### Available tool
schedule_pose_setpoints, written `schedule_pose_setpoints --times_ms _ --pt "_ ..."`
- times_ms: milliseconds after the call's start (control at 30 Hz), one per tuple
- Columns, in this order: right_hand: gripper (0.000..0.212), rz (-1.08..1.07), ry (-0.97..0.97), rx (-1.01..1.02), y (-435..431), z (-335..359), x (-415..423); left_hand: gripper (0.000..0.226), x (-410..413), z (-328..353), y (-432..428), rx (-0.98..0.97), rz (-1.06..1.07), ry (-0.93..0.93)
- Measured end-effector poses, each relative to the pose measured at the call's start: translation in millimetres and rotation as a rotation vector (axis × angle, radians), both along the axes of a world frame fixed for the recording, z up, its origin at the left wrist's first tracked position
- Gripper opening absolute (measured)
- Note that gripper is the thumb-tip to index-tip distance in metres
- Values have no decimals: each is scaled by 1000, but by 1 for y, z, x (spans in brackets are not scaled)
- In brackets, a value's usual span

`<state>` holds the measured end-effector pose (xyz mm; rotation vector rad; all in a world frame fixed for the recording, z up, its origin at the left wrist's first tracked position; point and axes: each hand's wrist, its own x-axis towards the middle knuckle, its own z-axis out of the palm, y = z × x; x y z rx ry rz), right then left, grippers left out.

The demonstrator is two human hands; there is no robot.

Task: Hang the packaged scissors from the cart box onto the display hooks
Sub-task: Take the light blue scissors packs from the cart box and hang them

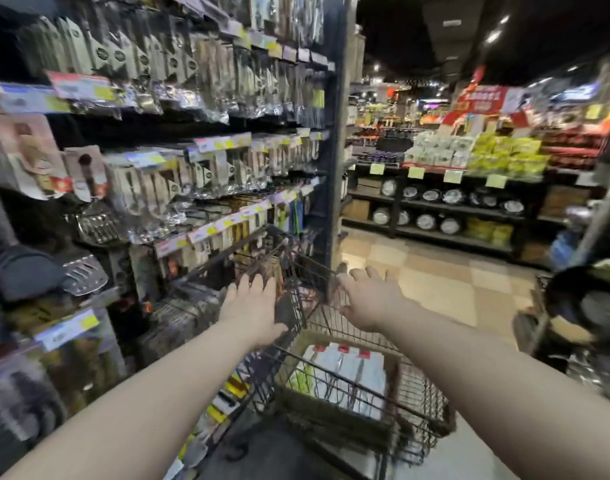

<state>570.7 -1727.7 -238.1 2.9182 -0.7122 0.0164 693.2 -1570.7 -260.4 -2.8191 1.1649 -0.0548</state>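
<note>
- Packaged scissors (pixel 345 370) are in neither of the hands: left hand (pixel 250 303) and right hand (pixel 369 301) reach forward, fingers spread, holding nothing.
- They lie in the cardboard box (pixel 331 408) inside the wire cart (pixel 431 396).
- These packs are not yet hung, and the box looks well stocked.
- Display hooks (pixel 206 144) crowd the left shelving, with checkered floor (pixel 435 271) beyond.

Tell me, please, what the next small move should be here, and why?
Probably draw the right hand back and down into the box to pick up one of the packaged scissors. It and the left hand are open, hold nothing and reach past the box over the cart.
</note>
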Motion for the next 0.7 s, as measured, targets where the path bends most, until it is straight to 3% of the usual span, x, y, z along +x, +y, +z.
schedule_pose_setpoints --times_ms 367,700 --pt "66 -222 60 68 -82 -46 -44 93 -5 -47 -113 64 -244 29" --pt "64 -340 177 133 -162 -93 34 93 90 -94 -201 141 -371 108"
